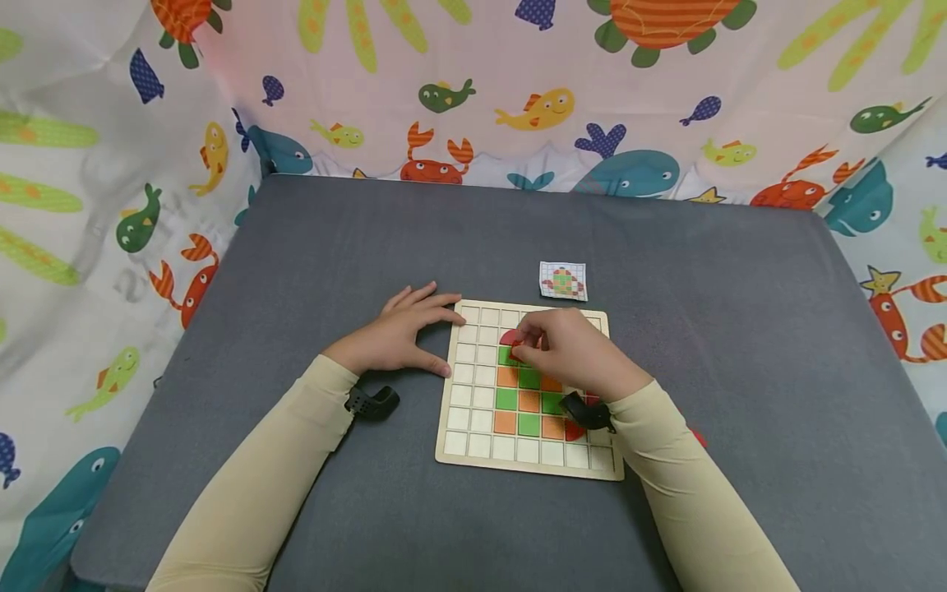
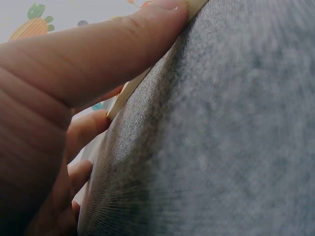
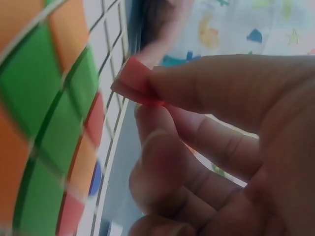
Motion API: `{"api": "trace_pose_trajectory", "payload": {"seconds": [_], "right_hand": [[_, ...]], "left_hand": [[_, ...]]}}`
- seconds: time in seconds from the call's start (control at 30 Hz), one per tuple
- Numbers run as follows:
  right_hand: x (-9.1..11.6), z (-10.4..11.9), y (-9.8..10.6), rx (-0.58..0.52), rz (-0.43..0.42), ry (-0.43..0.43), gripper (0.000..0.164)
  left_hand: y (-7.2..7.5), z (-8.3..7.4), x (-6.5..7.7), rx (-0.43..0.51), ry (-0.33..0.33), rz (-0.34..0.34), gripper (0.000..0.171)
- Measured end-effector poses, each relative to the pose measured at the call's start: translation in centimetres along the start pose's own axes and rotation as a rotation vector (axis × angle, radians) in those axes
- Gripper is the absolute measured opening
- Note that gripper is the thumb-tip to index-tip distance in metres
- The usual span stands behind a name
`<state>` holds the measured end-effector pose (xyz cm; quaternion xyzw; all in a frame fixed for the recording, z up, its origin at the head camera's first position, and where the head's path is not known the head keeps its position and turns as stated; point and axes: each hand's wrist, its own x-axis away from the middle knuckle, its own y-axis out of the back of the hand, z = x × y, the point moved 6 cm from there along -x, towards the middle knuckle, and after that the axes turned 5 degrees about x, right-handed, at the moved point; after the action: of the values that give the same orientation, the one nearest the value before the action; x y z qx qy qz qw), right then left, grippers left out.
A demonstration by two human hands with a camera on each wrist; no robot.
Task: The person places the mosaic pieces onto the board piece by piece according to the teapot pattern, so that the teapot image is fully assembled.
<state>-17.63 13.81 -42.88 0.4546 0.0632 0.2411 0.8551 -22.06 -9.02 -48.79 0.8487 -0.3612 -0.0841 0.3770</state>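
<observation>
A wooden grid board [image 1: 518, 469] lies on the table, with green and orange square tiles set in a checkered pattern and red pieces around them. My right hand [image 1: 573, 349] is over the upper middle of the board, pinching a small red piece [image 3: 134, 76] between thumb and forefinger. In the right wrist view this piece stands out from the grid. A red rounded piece [image 1: 509, 337] shows just left of those fingertips. At the board's left edge, my left hand [image 1: 403, 333] touches the rim with spread thumb and forefinger. Its other fingers extend over the grey cloth.
Beyond the board's far edge lies a small pattern card [image 1: 564, 281] showing a colored grid design. Another red piece [image 1: 699, 438] peeks out beside the right sleeve. Grey cloth [image 1: 355, 238] covers the table, and a curtain [image 1: 488, 140] printed with sea animals hangs behind and at the sides.
</observation>
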Motion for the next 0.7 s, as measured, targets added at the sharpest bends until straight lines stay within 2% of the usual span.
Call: {"api": "trace_pose_trajectory", "payload": {"seconds": [0.27,0.53,0.7], "right_hand": [[-1.3,2.3,-1.9,0.008,0.070,0.062,0.003],[-1.7,2.7,-3.4,0.014,0.099,0.109,0.008],[-1.7,2.6,-4.1,0.046,0.101,0.095,0.009]], "left_hand": [[0.0,-0.1,0.0,-0.019,-0.001,-0.009,0.077],[0.0,0.0,0.1,-0.022,0.006,-0.011,0.076],[-0.1,0.1,0.0,-0.026,-0.001,-0.008,0.076]]}}
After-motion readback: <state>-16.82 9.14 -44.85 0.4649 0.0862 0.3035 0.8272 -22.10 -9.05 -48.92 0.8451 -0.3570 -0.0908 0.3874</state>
